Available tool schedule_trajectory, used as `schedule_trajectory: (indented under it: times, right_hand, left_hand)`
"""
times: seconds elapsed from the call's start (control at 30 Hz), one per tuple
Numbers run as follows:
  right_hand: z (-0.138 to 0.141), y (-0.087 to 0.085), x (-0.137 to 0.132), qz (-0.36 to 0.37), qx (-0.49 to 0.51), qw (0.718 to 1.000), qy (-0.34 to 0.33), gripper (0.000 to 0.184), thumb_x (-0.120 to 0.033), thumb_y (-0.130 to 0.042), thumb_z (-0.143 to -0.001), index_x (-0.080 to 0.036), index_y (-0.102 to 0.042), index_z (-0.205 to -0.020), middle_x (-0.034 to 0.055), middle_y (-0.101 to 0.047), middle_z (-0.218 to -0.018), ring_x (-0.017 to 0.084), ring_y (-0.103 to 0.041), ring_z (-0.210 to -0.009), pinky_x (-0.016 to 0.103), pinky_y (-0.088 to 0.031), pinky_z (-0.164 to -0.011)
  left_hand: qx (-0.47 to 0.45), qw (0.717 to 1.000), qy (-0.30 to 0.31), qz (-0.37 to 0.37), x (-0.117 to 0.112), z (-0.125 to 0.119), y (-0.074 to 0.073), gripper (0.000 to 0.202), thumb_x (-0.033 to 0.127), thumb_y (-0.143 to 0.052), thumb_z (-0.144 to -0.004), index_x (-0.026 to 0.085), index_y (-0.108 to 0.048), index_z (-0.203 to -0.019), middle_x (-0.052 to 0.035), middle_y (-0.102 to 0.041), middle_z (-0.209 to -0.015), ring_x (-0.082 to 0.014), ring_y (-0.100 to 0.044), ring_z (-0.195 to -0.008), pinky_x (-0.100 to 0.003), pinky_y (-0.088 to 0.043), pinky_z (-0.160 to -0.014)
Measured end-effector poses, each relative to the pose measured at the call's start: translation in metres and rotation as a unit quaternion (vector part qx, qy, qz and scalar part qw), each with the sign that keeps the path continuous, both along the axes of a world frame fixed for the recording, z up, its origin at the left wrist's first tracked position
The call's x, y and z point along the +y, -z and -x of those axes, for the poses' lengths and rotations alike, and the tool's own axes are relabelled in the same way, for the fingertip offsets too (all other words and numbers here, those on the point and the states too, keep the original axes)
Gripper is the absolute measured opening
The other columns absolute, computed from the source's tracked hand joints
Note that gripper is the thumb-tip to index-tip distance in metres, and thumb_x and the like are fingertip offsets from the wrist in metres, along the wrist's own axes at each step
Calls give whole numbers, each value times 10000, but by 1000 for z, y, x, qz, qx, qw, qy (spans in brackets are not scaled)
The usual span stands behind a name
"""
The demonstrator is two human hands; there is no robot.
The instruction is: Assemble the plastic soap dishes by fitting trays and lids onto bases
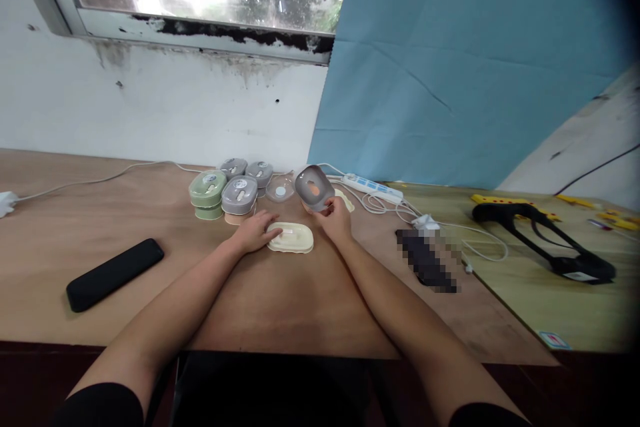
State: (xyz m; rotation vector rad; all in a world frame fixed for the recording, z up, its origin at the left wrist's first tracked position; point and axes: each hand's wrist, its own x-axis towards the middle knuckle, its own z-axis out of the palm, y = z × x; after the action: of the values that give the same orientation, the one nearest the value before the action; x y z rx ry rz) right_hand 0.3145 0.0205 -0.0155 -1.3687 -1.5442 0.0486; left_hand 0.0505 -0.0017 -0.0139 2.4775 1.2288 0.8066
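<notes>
My left hand [257,230] rests on the left end of a cream oval tray [291,238] lying flat on the brown table [280,300], fingers curled over its rim. My right hand [334,220] is closed on a grey oval lid [313,187], held tilted above the table with its inside facing me and an orange spot showing in it. A clear oval insert [280,189] with a white centre lies just behind the tray.
A cluster of closed oval boxes, one green [207,192] and several grey [239,195], stands behind my left hand. A black remote-like bar [115,274] lies at left. A white power strip [373,187], cables, a blurred black device [427,260] and a black frame [545,240] lie at right.
</notes>
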Motion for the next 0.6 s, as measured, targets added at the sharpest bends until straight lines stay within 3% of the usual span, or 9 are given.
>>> schedule_trajectory:
  times: [0.13,0.37,0.5,0.6]
  right_hand:
    - [5,0,-6,-27,-37,998,-45,406,-544,-700,-704,-219,-526,-871,1,-567,-830,138,-531,-634,276,-431,-624]
    - [6,-7,-14,-4,-118,983,-141,468,-633,-605,-754,-217,-564,-966,69,-598,-880,208,-565,-765,337,-479,-717]
    - [3,-4,-14,-5,-120,978,-168,565,-727,-466,-781,-204,-565,-967,70,-601,-820,200,-561,-694,341,-479,-681]
    - [1,-1,-14,-18,-114,977,-178,635,-765,-381,-793,-185,-570,-971,62,-594,-757,182,-543,-619,323,-462,-624]
  left_hand:
    - [-29,1000,-5,1,-1,1,-1,529,463,-547,-867,190,-480,-1315,-99,-603,-1143,-219,-599,-964,-363,-483,-859]
    - [-98,995,-16,-21,-3,0,-4,773,434,-578,-854,173,-188,-1470,-140,-556,-1237,-172,-601,-760,-356,-514,-775]
    - [-125,991,-27,-24,-4,-1,-4,916,420,-606,-840,155,-33,-1503,-154,-547,-1235,-156,-584,-722,-339,-515,-735]
    - [-126,990,-50,-22,-4,-1,-4,927,432,-609,-839,141,-37,-1508,-141,-565,-1171,-144,-566,-682,-329,-506,-722]
